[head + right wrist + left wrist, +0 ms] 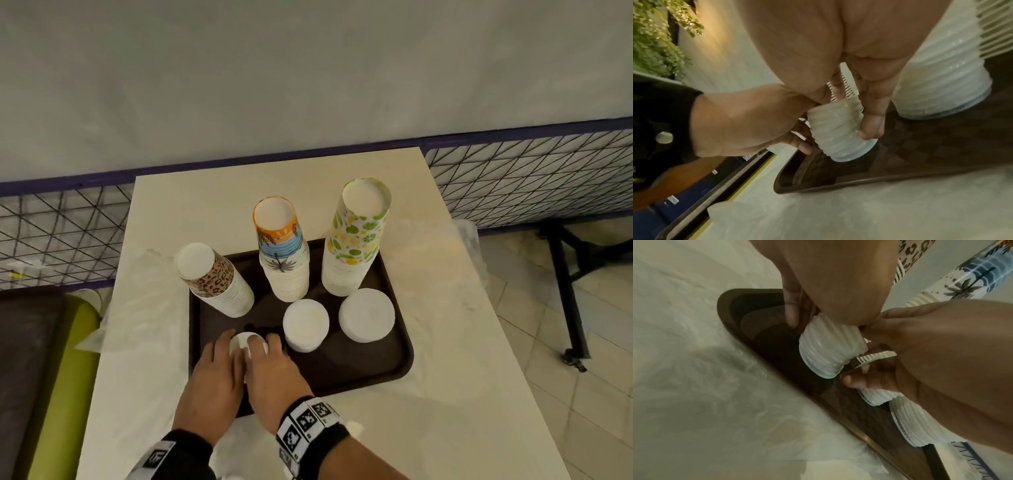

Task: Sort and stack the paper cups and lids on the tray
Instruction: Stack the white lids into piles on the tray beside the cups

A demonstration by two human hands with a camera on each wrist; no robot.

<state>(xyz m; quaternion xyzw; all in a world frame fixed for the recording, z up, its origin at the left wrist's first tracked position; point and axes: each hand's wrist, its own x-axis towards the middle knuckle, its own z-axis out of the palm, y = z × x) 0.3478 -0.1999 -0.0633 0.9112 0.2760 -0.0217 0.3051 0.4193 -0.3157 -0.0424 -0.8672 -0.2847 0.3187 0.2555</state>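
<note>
A small stack of white lids [247,343] is being gripped w/ curled fingers by left hand [209,387] & right hand [274,373], near the front-left corner of the brown tray [394,363].

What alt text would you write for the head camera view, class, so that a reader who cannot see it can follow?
Both hands, left hand and right hand, grip a small stack of white lids at the near left of a dark tray on a pale table. Behind stand three patterned cup stacks and two more lid stacks.
</note>
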